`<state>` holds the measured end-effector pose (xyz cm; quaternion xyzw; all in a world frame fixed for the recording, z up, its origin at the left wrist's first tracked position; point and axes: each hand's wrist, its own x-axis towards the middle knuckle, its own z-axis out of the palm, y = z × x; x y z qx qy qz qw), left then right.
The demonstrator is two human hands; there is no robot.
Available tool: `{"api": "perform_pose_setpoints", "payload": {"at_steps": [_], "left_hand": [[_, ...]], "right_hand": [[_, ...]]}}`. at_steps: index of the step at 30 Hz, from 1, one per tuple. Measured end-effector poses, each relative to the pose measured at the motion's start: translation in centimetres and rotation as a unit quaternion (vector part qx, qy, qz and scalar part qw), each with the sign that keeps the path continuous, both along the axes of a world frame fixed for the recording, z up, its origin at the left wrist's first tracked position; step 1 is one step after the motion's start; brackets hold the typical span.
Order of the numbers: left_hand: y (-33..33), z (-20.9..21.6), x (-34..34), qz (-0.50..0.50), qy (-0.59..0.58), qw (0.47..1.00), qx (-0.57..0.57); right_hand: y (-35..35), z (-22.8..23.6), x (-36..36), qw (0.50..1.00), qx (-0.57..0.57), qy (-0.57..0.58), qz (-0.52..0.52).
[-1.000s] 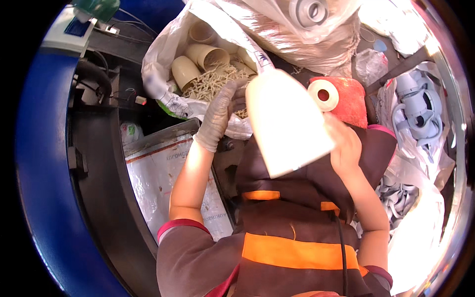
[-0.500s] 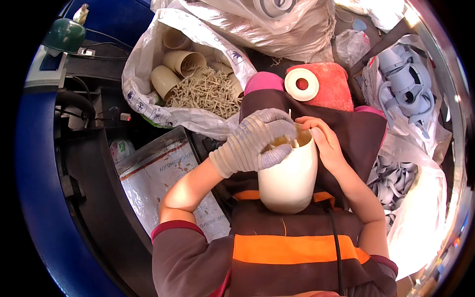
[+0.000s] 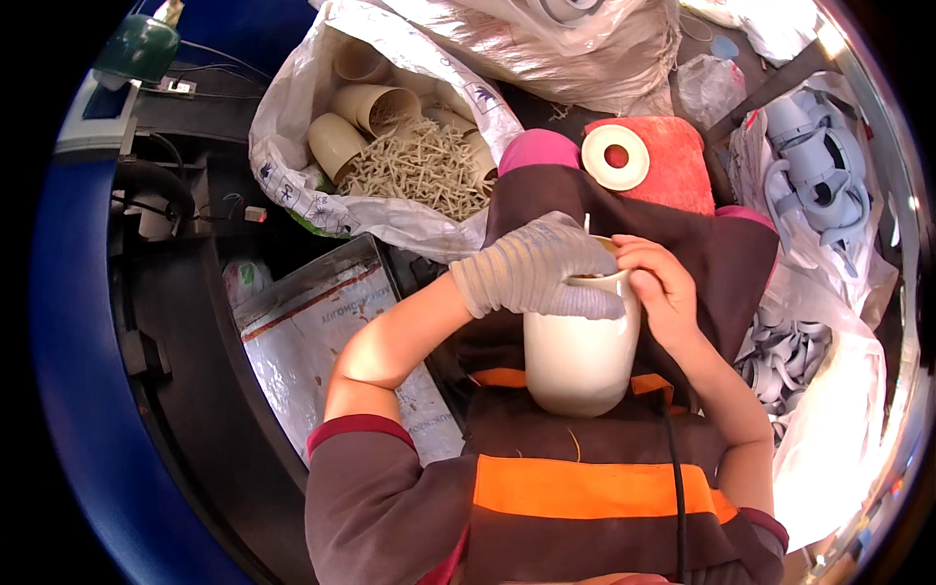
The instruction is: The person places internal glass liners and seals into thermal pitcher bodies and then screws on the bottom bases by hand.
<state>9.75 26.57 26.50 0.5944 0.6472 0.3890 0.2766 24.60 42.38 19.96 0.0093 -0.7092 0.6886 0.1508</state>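
Observation:
A tall cream plastic cup-like part (image 3: 582,366) stands upright in my lap, its mouth facing up. My left hand (image 3: 548,268), in a grey striped knit glove, is closed over the left side of its rim, with the thumb along the outside wall. My bare right hand (image 3: 666,288) pinches the right side of the rim, fingertips at the mouth and thumb outside. A thin pale stick-like tip (image 3: 587,223) rises beside the gloved fingers. My hands hide most of the cup's inside.
Left ahead, a white sack (image 3: 283,185) holds similar cream cups (image 3: 375,109) and many short beige sticks (image 3: 424,168). A cream ring (image 3: 615,157) lies on a red cloth pad (image 3: 673,180). Grey plastic parts (image 3: 819,175) fill bags at right. A metal tray (image 3: 341,341) sits left.
My left hand has come lower over the rim, with its fingers closer together and its thumb flatter along the wall. The view has shifted slightly, so the surroundings appear further right.

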Motion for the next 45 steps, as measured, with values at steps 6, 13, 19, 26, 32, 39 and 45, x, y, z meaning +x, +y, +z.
{"api": "perform_pose_setpoints", "payload": {"at_steps": [6, 13, 19, 26, 32, 39, 45], "left_hand": [[-2.5, 0.6, -0.4, 0.087, 0.176, 0.978, 0.067], [-5.0, 0.7, -0.1, 0.161, 0.225, 0.956, 0.094], [-2.0, 0.2, -0.7, 0.049, 0.145, 0.987, 0.048], [-6.2, 0.0, -3.8, 0.313, 0.169, 0.930, 0.088], [-11.2, 2.9, -13.3, 0.473, 0.264, 0.830, -0.135], [-0.6, -1.1, -2.3, 0.185, -0.208, 0.946, -0.166], [4.2, -3.4, -0.3, 0.128, -0.645, 0.748, -0.086]], "right_hand": [[-0.1, 2.7, -0.1, 0.988, 0.145, 0.037, 0.031], [-1.4, 4.4, 0.0, 0.973, 0.217, 0.054, 0.062], [0.6, 5.5, -0.4, 0.963, 0.253, 0.000, 0.088], [0.9, 5.7, 2.6, 0.964, 0.249, 0.052, 0.079], [2.6, 7.1, 3.8, 0.948, 0.304, -0.020, -0.091], [0.3, 4.8, 1.9, 0.961, 0.239, -0.011, -0.139], [16.4, -1.9, 14.2, 0.878, 0.225, -0.259, -0.335]]}}
